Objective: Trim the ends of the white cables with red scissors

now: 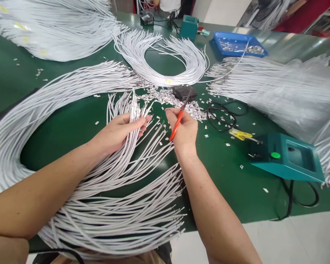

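Observation:
My left hand is closed around a small bunch of white cables, whose stripped ends poke up past the thumb. In my right hand is an orange-handled tool with a slim dark tip pointing up and away; its exact kind is unclear. The two hands are a short gap apart, and the tool does not touch the bunch. More white cable ends fan out below my hands, toward the table's front edge. Behind the fingers lies a heap of silvery foil scraps.
A black block sits by the scraps. At right stand a teal device with a yellow clip and a black cord. Coiled cable bundles and a blue tray are farther back. A person is partly visible beyond.

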The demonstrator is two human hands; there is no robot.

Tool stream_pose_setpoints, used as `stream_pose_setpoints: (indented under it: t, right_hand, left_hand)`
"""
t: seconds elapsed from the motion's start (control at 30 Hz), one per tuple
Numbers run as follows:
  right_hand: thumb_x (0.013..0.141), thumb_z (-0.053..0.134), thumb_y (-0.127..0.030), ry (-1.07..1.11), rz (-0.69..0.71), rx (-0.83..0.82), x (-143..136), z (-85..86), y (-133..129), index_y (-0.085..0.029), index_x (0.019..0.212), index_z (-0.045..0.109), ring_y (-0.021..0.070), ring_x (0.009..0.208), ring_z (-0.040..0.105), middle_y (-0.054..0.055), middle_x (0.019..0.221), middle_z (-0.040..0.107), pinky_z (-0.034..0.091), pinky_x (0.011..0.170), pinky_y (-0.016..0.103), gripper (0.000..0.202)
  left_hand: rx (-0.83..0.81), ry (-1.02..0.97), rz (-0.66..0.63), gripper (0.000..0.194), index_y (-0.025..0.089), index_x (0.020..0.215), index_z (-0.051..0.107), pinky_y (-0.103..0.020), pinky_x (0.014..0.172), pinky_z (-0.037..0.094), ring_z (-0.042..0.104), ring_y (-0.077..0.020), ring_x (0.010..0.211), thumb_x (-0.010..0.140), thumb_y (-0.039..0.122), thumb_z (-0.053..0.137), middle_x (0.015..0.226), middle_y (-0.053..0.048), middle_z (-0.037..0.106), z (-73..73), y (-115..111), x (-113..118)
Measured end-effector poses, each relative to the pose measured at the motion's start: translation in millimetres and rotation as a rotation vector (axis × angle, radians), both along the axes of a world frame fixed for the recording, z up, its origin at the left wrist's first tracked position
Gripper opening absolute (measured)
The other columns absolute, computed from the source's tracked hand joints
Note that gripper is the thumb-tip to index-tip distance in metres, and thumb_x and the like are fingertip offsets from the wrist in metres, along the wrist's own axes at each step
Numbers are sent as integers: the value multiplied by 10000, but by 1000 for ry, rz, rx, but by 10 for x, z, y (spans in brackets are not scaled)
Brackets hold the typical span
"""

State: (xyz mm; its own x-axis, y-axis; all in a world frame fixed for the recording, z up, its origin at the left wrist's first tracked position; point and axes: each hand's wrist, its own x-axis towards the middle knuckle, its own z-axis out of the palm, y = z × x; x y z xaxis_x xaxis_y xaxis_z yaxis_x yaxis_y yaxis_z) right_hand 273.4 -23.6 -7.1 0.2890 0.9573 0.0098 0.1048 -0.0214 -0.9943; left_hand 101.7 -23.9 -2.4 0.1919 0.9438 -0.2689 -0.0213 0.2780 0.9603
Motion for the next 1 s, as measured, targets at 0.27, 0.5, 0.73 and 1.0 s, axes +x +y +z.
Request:
stream_pose_setpoints:
  t: [0.27, 0.5, 0.73, 1.0]
  right_hand:
    - [781, 685, -415, 205, 241, -10, 34, 3, 23, -190, 731, 671, 122, 712, 575, 2, 744, 632, 485, 710, 262, 231]
    - [739, 750, -460, 258, 363, 44, -48, 0, -34, -210, 725, 677, 112, 680, 579, -25, 704, 636, 502, 723, 277, 261]
    - [778, 680, -440, -41, 269, 23, -70, 16, -49, -179, 726, 655, 117, 664, 556, -12, 714, 639, 451, 676, 268, 267]
    - [793, 603, -386, -780, 348, -112, 3, -9, -39, -195, 590, 497, 131, 604, 465, 17, 671, 593, 315, 564, 273, 298]
  left_hand:
    - [29, 13, -102, 265, 200, 882, 663, -269, 638, 470, 643, -144, 645, 685, 271, 826, 674, 6, 667, -29, -17, 6]
    - [-10, -103, -84, 271, 176, 810, 616, -247, 588, 448, 669, -152, 713, 683, 290, 827, 795, -21, 687, 6, -25, 39]
    - [41, -73, 16, 309, 163, 766, 585, -211, 560, 419, 580, -91, 622, 628, 232, 852, 719, 21, 645, -10, 16, 19]
    - [119, 81, 136, 357, 166, 795, 584, -249, 614, 437, 563, -105, 651, 592, 275, 857, 824, 1, 671, -20, 19, 11]
